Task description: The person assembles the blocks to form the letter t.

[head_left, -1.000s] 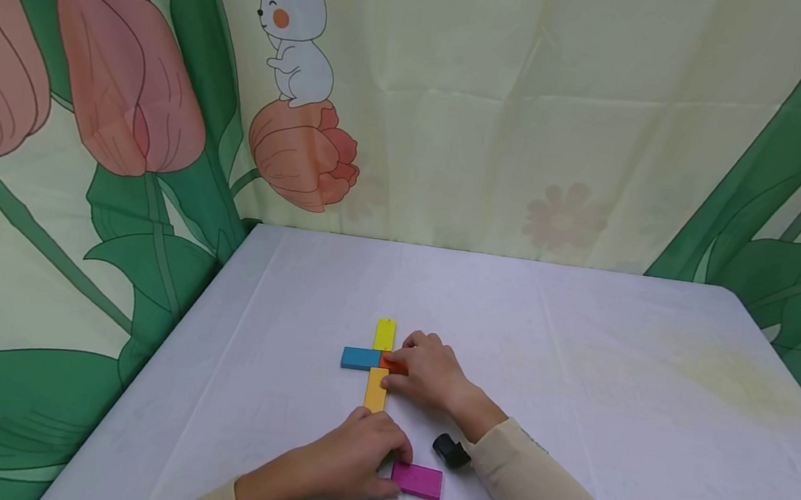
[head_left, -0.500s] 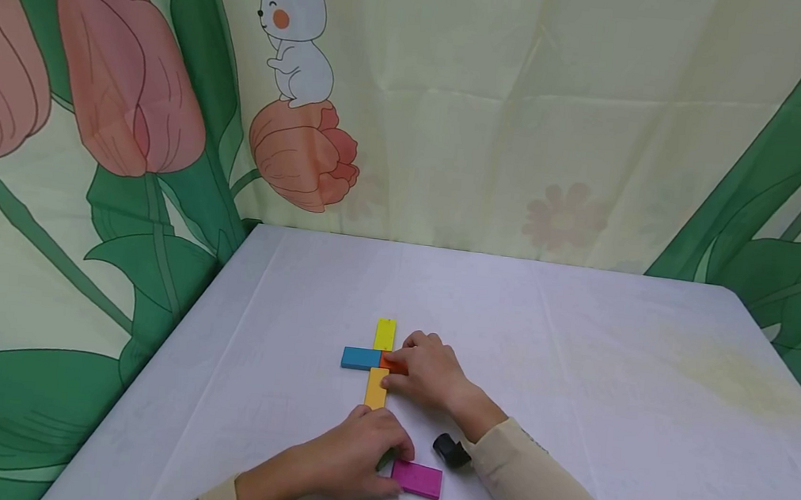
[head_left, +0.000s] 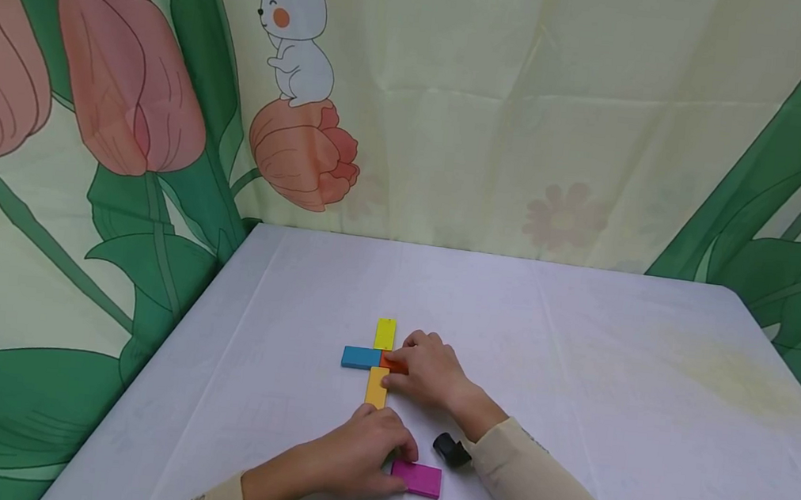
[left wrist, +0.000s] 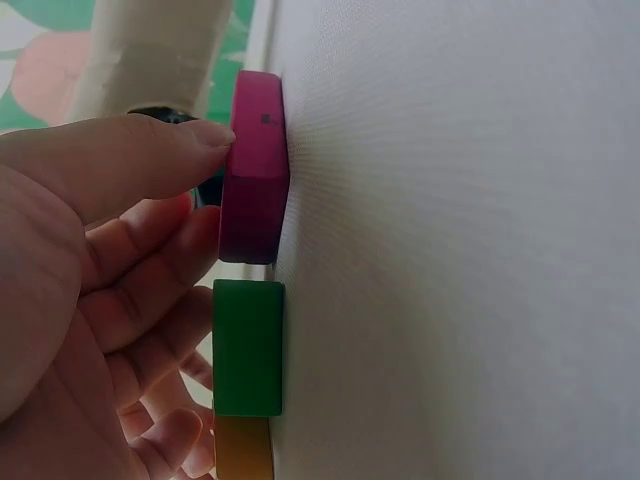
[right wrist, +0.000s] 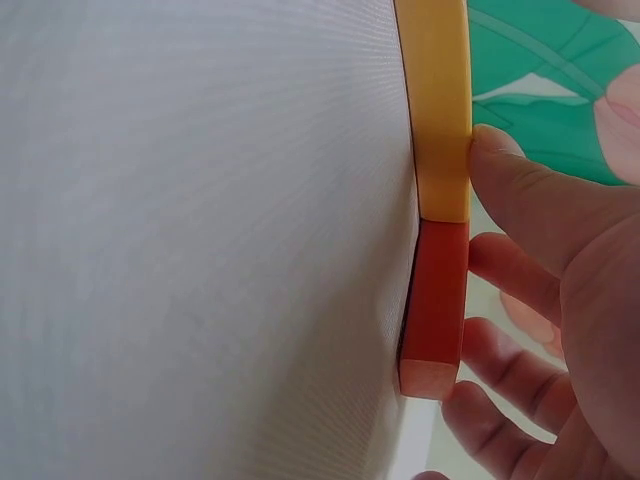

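Observation:
In the head view my left hand (head_left: 361, 453) has its thumb and index finger at opposite long sides of a magenta block (head_left: 421, 480), pinching its left end. Under that hand, hidden from above, a green block (left wrist: 248, 348) shows in the left wrist view, between the magenta block and an amber block (head_left: 377, 388). My right hand (head_left: 430, 373) rests relaxed over an orange-red block (right wrist: 437, 290), fingertips at its top. Its thumb touches the amber block's edge. A blue block (head_left: 361, 358) and a yellow block (head_left: 385, 334) adjoin the orange-red one.
The blocks lie flat on a white-covered table (head_left: 577, 361). A patterned curtain (head_left: 470, 105) with tulips and a rabbit hangs behind its far edge. A black wrist device (head_left: 450, 450) sits at the right cuff, close to the magenta block.
My left hand has shifted slightly forward and to the right, covering the bit of green seen half a second ago. The magenta block has moved very slightly; my right hand stays in place.

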### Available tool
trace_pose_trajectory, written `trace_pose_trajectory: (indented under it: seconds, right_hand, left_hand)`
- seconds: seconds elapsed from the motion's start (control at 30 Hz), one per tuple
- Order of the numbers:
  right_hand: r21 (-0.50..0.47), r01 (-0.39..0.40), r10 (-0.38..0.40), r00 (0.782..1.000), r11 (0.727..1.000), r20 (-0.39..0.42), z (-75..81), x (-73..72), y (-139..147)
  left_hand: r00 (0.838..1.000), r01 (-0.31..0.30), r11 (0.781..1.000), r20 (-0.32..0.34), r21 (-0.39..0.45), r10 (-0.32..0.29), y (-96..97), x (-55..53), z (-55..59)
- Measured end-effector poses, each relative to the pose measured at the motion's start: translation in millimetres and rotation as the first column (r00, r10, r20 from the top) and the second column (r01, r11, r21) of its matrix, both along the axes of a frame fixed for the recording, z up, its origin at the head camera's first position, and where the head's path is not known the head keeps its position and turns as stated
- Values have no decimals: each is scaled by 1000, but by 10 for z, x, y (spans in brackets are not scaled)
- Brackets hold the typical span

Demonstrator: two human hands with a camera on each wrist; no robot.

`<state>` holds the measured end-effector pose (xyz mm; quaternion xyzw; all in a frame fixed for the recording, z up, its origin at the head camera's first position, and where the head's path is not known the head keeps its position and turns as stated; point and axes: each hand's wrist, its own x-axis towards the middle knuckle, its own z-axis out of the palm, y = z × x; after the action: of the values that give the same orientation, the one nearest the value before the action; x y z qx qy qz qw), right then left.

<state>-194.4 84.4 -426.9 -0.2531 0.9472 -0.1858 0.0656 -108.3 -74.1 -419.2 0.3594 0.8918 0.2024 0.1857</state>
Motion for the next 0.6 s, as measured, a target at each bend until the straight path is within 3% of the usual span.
trace_pose_trajectory:
  seconds: [0.6]
  right_hand:
    - [13,-4,4,1000,1000,-9,-8,-7,-2]
  left_hand:
    - [999,-28,999,21,-39,29,-18,-19,0]
